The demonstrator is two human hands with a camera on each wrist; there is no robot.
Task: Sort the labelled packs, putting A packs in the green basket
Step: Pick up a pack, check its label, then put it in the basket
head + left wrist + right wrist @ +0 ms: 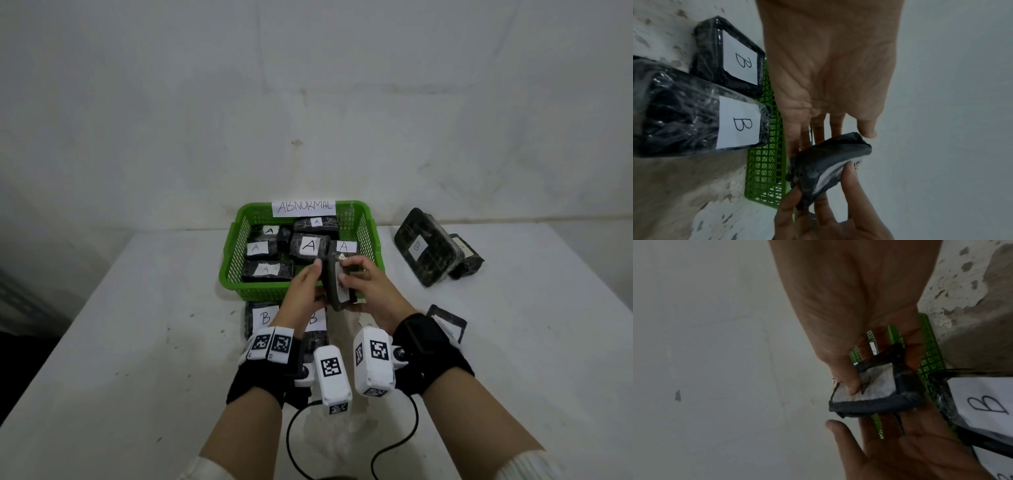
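The held pack stands on edge between the two hands, just above the near rim of the green basket, so the basket's open floor lies straight ahead of it and slightly below; its long axis runs away from the person, roughly in line with that short path. The right hand is the one carrying it, thumb pressed onto the white label and fingers wrapped round the far side, while the left hand lies flat against the opposite face with straight fingers, steadying rather than gripping. The pack is a dark, film-wrapped slab, and the right wrist view shows a partly covered letter, seemingly an A. Six A packs already fill most of the basket, so the free spot looks to be at the near right corner. Two B packs lie on the desk under the wrists.
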